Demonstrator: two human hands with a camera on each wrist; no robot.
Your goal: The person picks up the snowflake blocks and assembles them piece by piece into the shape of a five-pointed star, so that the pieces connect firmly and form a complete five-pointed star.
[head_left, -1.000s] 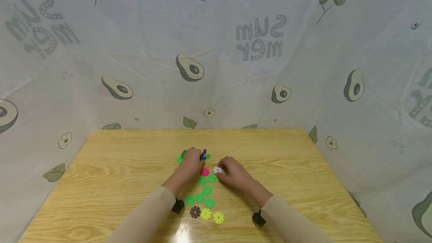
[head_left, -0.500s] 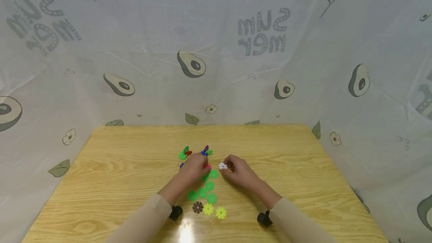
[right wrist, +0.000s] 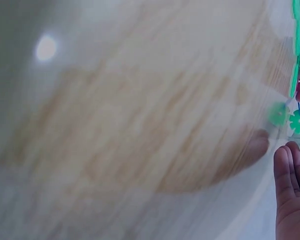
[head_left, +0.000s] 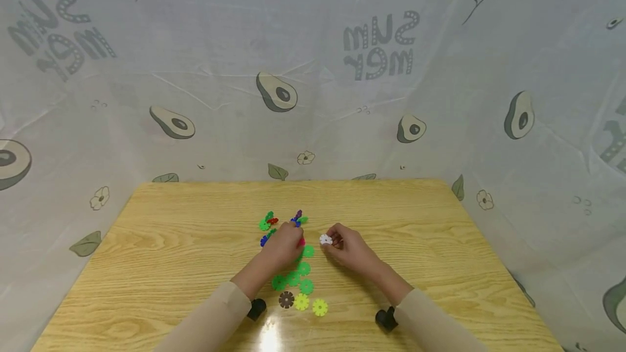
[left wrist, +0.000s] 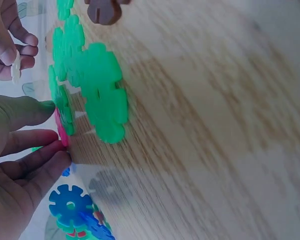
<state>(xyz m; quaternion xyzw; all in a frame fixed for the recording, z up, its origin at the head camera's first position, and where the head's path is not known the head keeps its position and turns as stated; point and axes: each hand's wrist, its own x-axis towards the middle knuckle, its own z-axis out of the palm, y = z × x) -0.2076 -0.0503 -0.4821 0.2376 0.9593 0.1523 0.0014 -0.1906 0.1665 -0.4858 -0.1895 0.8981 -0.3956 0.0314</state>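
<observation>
The right hand (head_left: pixel 349 249) pinches a white notched plastic disc (head_left: pixel 325 239) between thumb and fingers; the disc shows nearly edge-on in the left wrist view. To its left, the left hand (head_left: pixel 282 243) has thumb and fingertips around a pink notched disc (left wrist: pixel 61 127), which the hand mostly covers in the head view. Several loose green discs (left wrist: pixel 107 92) lie flat from the pink one toward the near edge. In the right wrist view, the fingers (right wrist: pixel 284 167) of the right hand show at the right edge, and the white disc is hidden.
Beyond the left hand stand joined disc clusters: a green and red one (head_left: pixel 265 225), a blue and purple one (head_left: pixel 296 222) and a blue and green one (head_left: pixel 264 241). A brown disc (head_left: pixel 286 300) and two yellow discs (head_left: pixel 301 302) lie nearer on the wooden table (head_left: pixel 415 221).
The left hand has come back from the blue and purple cluster to the pink disc and taken hold of it. The right hand, still pinching the white disc, has shifted slightly right.
</observation>
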